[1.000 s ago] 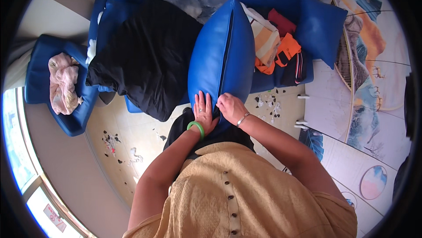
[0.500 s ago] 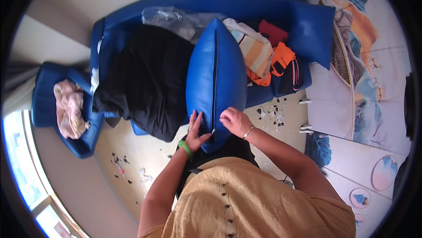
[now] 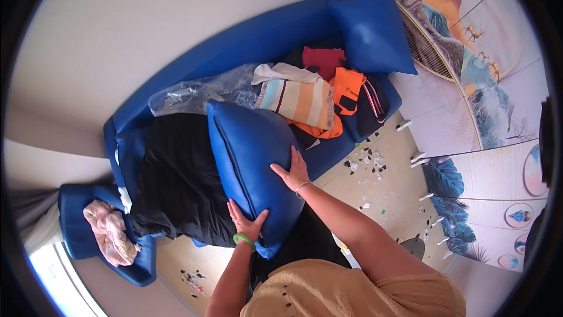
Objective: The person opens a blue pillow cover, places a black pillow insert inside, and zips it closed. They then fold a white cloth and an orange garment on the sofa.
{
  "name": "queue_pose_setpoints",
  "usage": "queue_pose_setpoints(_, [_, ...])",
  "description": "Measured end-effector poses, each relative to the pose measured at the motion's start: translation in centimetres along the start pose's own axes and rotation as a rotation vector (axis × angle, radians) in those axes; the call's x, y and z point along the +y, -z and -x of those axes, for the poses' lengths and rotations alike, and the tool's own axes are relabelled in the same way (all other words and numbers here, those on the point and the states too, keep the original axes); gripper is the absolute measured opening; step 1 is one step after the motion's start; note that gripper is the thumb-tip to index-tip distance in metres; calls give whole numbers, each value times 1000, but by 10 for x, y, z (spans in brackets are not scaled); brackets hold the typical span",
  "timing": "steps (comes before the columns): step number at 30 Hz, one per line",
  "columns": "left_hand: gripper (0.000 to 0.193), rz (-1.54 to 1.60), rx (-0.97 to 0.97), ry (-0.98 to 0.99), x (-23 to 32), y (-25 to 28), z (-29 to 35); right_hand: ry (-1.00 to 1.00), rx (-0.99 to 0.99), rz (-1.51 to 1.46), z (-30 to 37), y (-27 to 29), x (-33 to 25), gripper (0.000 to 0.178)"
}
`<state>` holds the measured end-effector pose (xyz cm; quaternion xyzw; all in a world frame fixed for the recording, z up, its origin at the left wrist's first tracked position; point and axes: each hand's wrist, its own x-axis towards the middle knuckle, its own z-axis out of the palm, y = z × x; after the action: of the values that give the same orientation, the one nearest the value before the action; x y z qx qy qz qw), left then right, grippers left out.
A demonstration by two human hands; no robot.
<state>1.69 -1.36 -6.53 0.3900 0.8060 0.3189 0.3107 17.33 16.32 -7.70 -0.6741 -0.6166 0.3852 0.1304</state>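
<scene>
A shiny blue cushion with a dark zip along its edge stands in front of me, tilted. My left hand, with a green bangle at the wrist, presses on the lower zip side with fingers apart. My right hand, wearing a thin silver bracelet, lies spread on the cushion's right face. The two palms brace the cushion between them. Directly behind and to the left lies a heap of black cloth on the sofa, partly hidden by the cushion.
The blue sofa holds clear plastic sheeting, a striped cloth, orange clothing and another blue cushion. A blue chair carries a pink cloth. Black and white scraps litter the floor. Patterned cabinets stand at right.
My right hand has gone from closed fingers near the zip to lying spread on the cushion's right face. The cushion has turned and tilted left. My view has swung right.
</scene>
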Motion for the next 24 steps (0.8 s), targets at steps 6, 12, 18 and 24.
queue_pose_setpoints(6, [107, 209, 32, 197, 8, 4, -97, 30, 32, -122, -11, -16, 3, 99])
queue_pose_setpoints(12, [83, 851, -155, 628, -75, 39, -133, -171, -36, -387, -64, -17, 57, 82])
queue_pose_setpoints(18, [75, 1281, -489, 449, -95, -60, -108, -101, -196, -96, -56, -101, 166, 75])
queue_pose_setpoints(24, [83, 1032, -349, 682, 138, 47, -145, -517, -575, -715, -53, -35, 91, 65])
